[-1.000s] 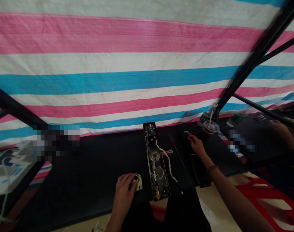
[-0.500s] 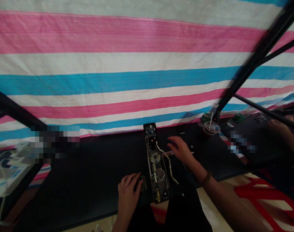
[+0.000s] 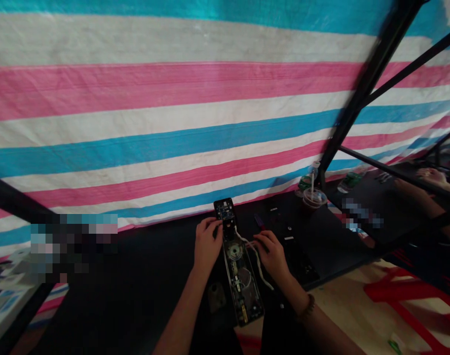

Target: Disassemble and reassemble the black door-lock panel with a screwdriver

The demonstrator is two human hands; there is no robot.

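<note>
A long black housing (image 3: pixel 243 298), which looks like an opened electronic door lock, lies lengthwise before me with its inside facing up. Inside it are a circuit board (image 3: pixel 225 211) at the far end, a round part (image 3: pixel 235 250) in the middle and brass-coloured pieces lower down. My left hand (image 3: pixel 208 242) grips its upper left edge, fingers bent beside the board. My right hand (image 3: pixel 271 254) is at the right side, thumb and fingers closed near the white cable (image 3: pixel 259 264); what they pinch is too small to make out. A small flat plate (image 3: pixel 216 297) rests left of the housing.
A purple-handled tool (image 3: pixel 259 221) and small parts lie on the black table (image 3: pixel 136 276) beyond my right hand. A drink cup with a straw (image 3: pixel 314 198) and a bottle (image 3: pixel 305 183) stand at the back right. Another person's hands (image 3: pixel 430 175) show at the far right table.
My left hand has left the small plate and moved up to the housing's upper left edge. My right hand has come down and closer to the white cable. The view has tilted up.
</note>
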